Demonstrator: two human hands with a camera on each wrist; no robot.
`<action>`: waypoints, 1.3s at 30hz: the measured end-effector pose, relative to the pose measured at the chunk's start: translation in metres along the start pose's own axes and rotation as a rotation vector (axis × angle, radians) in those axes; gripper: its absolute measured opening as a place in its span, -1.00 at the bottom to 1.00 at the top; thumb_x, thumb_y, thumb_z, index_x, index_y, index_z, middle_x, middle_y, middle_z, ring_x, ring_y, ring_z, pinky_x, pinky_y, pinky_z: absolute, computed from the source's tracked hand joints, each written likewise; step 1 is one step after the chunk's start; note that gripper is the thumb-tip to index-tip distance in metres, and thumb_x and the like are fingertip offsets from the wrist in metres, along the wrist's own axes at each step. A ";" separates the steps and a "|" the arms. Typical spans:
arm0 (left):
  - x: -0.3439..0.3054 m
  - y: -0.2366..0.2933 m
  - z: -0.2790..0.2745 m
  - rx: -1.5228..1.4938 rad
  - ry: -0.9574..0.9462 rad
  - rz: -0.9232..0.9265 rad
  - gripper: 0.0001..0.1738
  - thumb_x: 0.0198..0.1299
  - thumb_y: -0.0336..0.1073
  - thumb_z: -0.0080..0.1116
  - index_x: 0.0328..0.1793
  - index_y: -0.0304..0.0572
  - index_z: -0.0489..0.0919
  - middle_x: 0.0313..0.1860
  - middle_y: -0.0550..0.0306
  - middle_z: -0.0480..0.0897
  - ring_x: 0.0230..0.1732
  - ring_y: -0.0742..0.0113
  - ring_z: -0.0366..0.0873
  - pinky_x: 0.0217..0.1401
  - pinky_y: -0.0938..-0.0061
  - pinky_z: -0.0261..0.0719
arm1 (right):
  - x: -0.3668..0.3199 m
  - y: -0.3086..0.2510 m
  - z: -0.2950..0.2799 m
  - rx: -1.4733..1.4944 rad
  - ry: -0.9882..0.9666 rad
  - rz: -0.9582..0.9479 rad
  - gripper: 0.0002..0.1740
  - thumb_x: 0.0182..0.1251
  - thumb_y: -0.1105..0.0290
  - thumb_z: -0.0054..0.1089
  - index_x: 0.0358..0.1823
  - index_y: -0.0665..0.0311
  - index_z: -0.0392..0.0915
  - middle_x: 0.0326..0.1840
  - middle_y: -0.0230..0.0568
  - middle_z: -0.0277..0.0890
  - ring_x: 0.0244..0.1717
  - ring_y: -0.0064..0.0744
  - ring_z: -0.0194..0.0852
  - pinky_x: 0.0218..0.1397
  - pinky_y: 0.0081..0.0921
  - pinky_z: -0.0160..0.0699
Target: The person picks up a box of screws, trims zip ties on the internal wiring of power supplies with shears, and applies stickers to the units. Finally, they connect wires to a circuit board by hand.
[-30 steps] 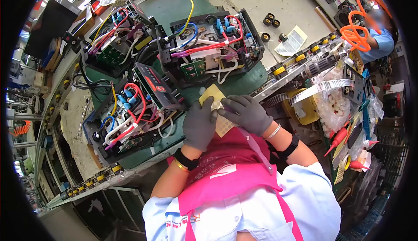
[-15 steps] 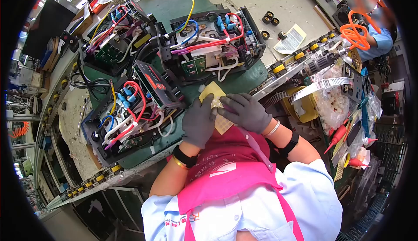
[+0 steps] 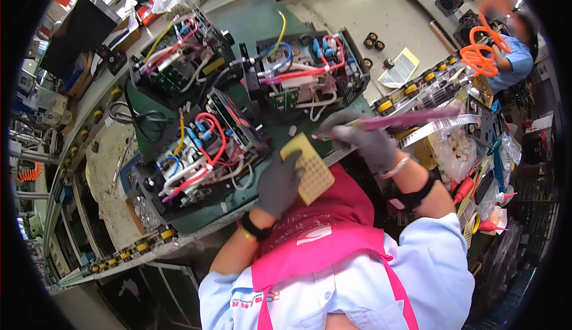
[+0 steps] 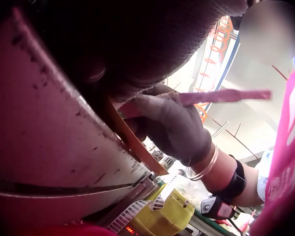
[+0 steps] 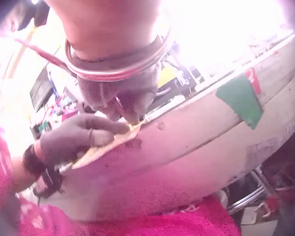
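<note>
My gloved left hand [image 3: 279, 181] grips a yellow sheet [image 3: 314, 178] printed with rows of small round spots, just above the apron at the bench edge. In the left wrist view the sheet [image 4: 137, 147] shows edge-on. The gloved right hand [image 3: 369, 145] pinches a long flat purple strip-like tool [image 3: 411, 118], which sticks out to the right past the wrist. Its fingertips are near the sheet's upper right side. Three open black cases with coloured wires stand beyond the hands: a near one [image 3: 199, 160], a right one [image 3: 310, 74] and a far one [image 3: 179, 62].
A roller track [image 3: 417, 83] with yellow wheels runs along the bench. Black round parts [image 3: 373, 41] and a paper sheet [image 3: 399, 68] lie on the pale surface. To the right are a white curved strip [image 3: 441, 124], plastic bags and red-tipped bottles [image 3: 463, 190]. Another person [image 3: 517, 59] is at far right.
The right hand has moved away from the sheet, up and right, and its purple tool has swung from hanging down to pointing right. The left hand still holds the sheet, slightly lower.
</note>
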State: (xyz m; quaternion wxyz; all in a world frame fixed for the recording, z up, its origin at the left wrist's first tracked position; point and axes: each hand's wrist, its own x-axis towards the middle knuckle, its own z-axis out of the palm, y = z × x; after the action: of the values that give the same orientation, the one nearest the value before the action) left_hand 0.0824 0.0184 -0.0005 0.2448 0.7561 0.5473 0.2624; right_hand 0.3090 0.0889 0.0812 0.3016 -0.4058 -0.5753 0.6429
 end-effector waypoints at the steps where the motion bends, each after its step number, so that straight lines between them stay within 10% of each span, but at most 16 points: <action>1: -0.012 0.003 -0.013 -0.013 -0.103 -0.027 -0.52 0.17 -0.17 0.21 0.25 0.06 0.52 -0.01 -0.21 0.53 -0.21 -0.18 0.61 -0.17 0.06 0.59 | -0.006 -0.032 -0.002 0.081 -0.011 0.028 -0.72 0.41 0.30 0.08 0.01 0.31 0.56 -0.16 -0.29 0.62 -0.35 -0.64 0.56 -0.37 -0.67 0.50; 8: -0.101 -0.035 -0.071 -0.093 -0.133 -0.017 -0.60 0.23 -0.13 0.21 0.21 0.17 0.59 -0.47 -0.07 0.58 -0.42 -0.05 0.59 -0.41 0.10 0.51 | 0.039 -0.211 0.036 -0.045 -0.153 -0.037 -0.66 0.36 0.31 0.12 0.00 0.45 0.53 -0.32 -0.17 0.62 -0.51 -0.54 0.56 -0.48 -0.66 0.52; 12: -0.144 -0.054 -0.089 -0.016 -0.017 0.030 -0.68 0.20 -0.15 0.25 0.10 0.16 0.65 -0.56 0.00 0.58 -0.63 -0.01 0.55 -0.61 0.22 0.46 | 0.159 -0.225 0.087 0.036 -0.279 -0.191 -0.74 0.36 0.41 0.12 -0.03 0.46 0.53 -0.35 -0.14 0.60 -0.51 -0.41 0.63 -0.56 -0.60 0.60; 18: -0.172 -0.061 -0.091 -0.205 0.131 -0.202 -0.76 0.13 -0.32 0.32 -0.05 0.05 0.69 -0.32 0.02 0.70 -0.38 0.01 0.70 -0.42 0.27 0.61 | 0.329 -0.170 0.173 0.030 -0.234 -0.125 -0.81 0.39 0.43 0.08 -0.09 0.41 0.49 -0.36 -0.03 0.58 -0.57 -0.30 0.66 -0.67 -0.52 0.61; 30: -0.169 -0.079 -0.094 -0.271 0.104 -0.237 -0.68 0.08 -0.38 0.34 0.01 -0.08 0.68 -0.12 -0.04 0.70 -0.18 0.06 0.71 -0.20 0.34 0.65 | 0.365 -0.130 0.199 -0.145 -0.274 -0.146 -0.77 0.48 0.41 -0.06 0.04 0.33 0.47 -0.19 -0.20 0.58 -0.46 -0.49 0.67 -0.49 -0.58 0.68; 32: -0.181 -0.089 -0.084 -0.462 0.004 -0.488 -0.66 0.08 -0.40 0.34 0.03 -0.11 0.67 -0.12 -0.06 0.70 -0.17 0.05 0.70 -0.19 0.34 0.65 | 0.364 -0.130 0.199 -0.132 -0.274 -0.152 -0.78 0.48 0.42 -0.06 0.03 0.33 0.47 -0.20 -0.20 0.58 -0.47 -0.49 0.66 -0.50 -0.59 0.67; 39: -0.163 -0.076 -0.099 -0.267 0.100 -0.193 -0.66 0.06 -0.42 0.34 0.02 -0.13 0.67 -0.14 -0.08 0.70 -0.18 0.06 0.71 -0.19 0.33 0.65 | 0.361 -0.130 0.204 -0.230 -0.242 -0.207 -0.77 0.47 0.39 -0.02 0.03 0.33 0.49 -0.27 -0.24 0.57 -0.47 -0.50 0.66 -0.51 -0.60 0.61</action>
State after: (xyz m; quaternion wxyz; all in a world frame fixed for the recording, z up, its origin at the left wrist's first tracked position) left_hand -0.0790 -0.1081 0.0018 0.3396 0.6469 0.5891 0.3451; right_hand -0.0547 0.3174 0.1476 0.2467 -0.2961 -0.7156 0.5826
